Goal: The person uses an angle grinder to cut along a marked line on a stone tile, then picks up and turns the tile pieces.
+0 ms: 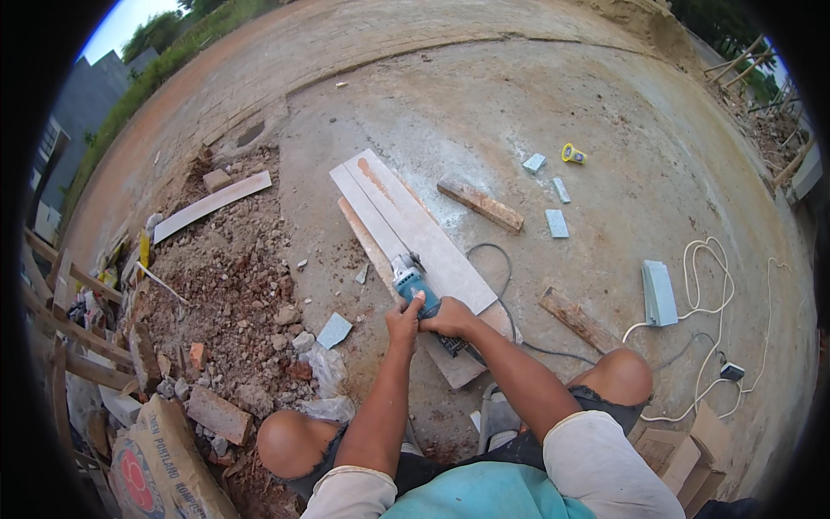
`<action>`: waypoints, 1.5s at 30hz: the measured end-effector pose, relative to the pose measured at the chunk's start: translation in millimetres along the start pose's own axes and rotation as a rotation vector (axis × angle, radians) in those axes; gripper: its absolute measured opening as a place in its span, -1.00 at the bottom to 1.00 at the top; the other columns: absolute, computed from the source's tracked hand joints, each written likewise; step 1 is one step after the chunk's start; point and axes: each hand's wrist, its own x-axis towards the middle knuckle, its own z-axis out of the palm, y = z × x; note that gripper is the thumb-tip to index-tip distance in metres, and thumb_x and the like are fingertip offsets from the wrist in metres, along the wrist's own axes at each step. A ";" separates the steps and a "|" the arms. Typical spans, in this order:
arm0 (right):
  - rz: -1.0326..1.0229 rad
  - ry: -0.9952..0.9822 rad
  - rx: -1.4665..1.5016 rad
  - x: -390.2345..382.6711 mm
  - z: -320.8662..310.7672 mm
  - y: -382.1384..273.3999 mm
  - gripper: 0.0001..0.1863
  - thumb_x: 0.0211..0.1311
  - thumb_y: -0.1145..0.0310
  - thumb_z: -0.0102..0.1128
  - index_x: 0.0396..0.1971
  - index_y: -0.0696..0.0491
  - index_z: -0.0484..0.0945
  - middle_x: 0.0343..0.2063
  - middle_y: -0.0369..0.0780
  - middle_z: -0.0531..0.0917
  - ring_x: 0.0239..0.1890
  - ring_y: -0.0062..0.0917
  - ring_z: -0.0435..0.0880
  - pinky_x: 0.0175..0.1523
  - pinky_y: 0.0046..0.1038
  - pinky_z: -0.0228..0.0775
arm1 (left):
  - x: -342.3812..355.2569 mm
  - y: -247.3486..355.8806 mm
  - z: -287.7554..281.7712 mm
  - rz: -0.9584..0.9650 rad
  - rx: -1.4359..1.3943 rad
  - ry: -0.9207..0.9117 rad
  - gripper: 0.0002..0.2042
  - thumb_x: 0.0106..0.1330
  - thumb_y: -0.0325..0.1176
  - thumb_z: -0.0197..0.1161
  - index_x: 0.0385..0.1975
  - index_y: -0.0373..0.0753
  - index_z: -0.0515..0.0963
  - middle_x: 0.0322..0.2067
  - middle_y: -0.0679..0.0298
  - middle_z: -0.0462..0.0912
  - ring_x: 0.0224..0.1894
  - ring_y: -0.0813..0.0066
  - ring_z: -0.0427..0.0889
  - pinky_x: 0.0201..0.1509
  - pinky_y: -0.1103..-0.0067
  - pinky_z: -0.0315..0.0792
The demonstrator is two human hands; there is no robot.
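My left hand [405, 315] and my right hand [446, 317] are both closed on a teal angle grinder [413, 282], close together at its body. The grinder's silver guarded head rests over a pale, long tile [452, 270], at the lower end of a straight dark line running along it. An orange-brown stain marks the tile's far part. Underneath lie more boards or slabs [464, 352], partly hidden by the tile and my arms. A dark cord [500, 251] runs from near the grinder to the right.
Rubble [226, 303], a paper sack [173, 458] and wooden poles [95, 337] are on the left. Timber pieces [480, 204], small blue-grey offcuts [558, 223], a yellow-rimmed cup [572, 154], stacked pale-blue tiles [659, 294], looped white cable [716, 281] and cardboard [692, 450] lie on the concrete [605, 104].
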 end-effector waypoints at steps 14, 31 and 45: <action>-0.010 -0.016 0.008 5.3 3.2 5.1 -0.18 -0.43 -0.14 0.40 -0.31 0.37 0.60 -0.27 0.14 0.64 -0.16 -0.14 0.66 -0.08 -0.33 0.49 | -0.2 0.4 0.7 -0.020 0.003 -0.007 -0.58 0.10 -0.21 0.41 -0.25 -0.50 0.58 -0.36 0.20 0.63 -0.39 0.51 0.58 -0.30 0.59 0.47; -0.006 -0.034 -0.004 -4.5 2.4 7.8 -0.07 -0.43 -0.19 0.40 -0.22 0.42 0.54 -0.22 0.16 0.62 -0.12 -0.14 0.65 -0.05 -0.33 0.48 | -7.1 -4.2 -0.3 -0.001 0.045 -0.023 -0.59 0.13 -0.18 0.38 -0.26 -0.48 0.57 -0.37 0.20 0.63 -0.41 0.52 0.59 -0.30 0.60 0.47; 0.004 -0.053 0.037 -1.2 3.1 11.6 -0.11 -0.43 -0.16 0.42 -0.25 0.41 0.56 -0.24 0.15 0.63 -0.14 -0.16 0.66 -0.07 -0.34 0.48 | -6.9 -4.5 1.1 -0.025 0.056 -0.010 -0.57 0.11 -0.18 0.39 -0.25 -0.49 0.58 -0.36 0.19 0.63 -0.39 0.51 0.59 -0.30 0.61 0.47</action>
